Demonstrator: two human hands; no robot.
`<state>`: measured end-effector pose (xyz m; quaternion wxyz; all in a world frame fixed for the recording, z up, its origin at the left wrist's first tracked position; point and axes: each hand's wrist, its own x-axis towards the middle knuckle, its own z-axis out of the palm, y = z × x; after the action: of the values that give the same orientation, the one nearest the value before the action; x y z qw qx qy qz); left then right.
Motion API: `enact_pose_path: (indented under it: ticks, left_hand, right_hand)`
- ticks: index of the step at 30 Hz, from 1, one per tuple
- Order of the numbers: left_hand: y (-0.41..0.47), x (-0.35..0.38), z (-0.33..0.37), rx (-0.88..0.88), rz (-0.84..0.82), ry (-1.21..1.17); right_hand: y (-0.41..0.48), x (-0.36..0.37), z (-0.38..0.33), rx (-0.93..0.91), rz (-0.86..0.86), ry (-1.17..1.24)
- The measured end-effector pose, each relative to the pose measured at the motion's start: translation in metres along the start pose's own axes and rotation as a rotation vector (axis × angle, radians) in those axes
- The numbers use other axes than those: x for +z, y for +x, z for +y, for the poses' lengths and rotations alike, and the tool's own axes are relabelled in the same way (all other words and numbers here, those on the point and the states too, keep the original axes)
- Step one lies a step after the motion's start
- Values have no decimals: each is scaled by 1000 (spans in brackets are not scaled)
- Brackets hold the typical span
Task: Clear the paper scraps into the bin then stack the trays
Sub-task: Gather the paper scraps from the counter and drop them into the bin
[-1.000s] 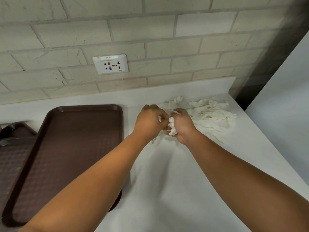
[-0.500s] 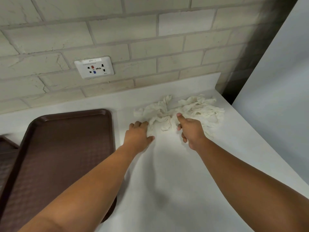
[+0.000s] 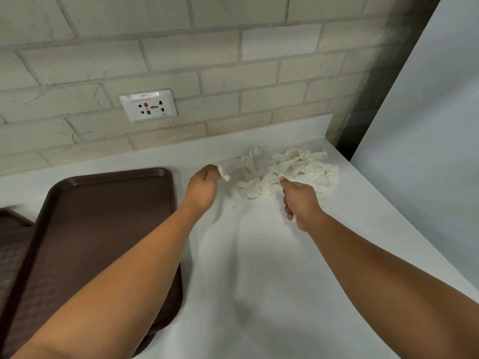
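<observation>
- Your left hand (image 3: 202,189): fingers curled, pinching a single white paper scrap (image 3: 223,174) at the fingertips, just left of the heap.
- Your right hand (image 3: 300,200): fingers curled under, thumb stretched toward the heap's near edge. A fleck of white shows below the fingers, but you cannot tell whether anything is held.
- One heap of paper scraps (image 3: 290,169): torn white strips lying loose on the counter (image 3: 259,281) just beyond both hands, near its back right corner.
- One brown tray (image 3: 103,224): flat on the counter, left of the heap; your left forearm crosses its near right corner.
- One second tray (image 3: 13,250): brown, at the left edge of view, meeting the first tray's left rim.
- One wall socket (image 3: 149,106): white, on the brick wall (image 3: 233,73) behind the counter.
</observation>
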<state>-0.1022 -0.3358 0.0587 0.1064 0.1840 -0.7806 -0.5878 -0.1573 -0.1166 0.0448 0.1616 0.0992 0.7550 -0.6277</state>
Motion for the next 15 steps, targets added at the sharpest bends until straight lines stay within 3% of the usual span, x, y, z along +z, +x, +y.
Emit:
enact_pose_path:
  ticks: [6,10,15]
  left_hand:
    - [-16,7,26,-132,-43,-356]
    - [-35,31,35,-178,-177,-471]
    - [-71,73,45,-193,-408,-394]
  right_hand:
    - [-13,-2,0,16,-9,24]
    - [-33,-25,0,-8,-37,54]
    - [-64,-75,4,-38,-115,72]
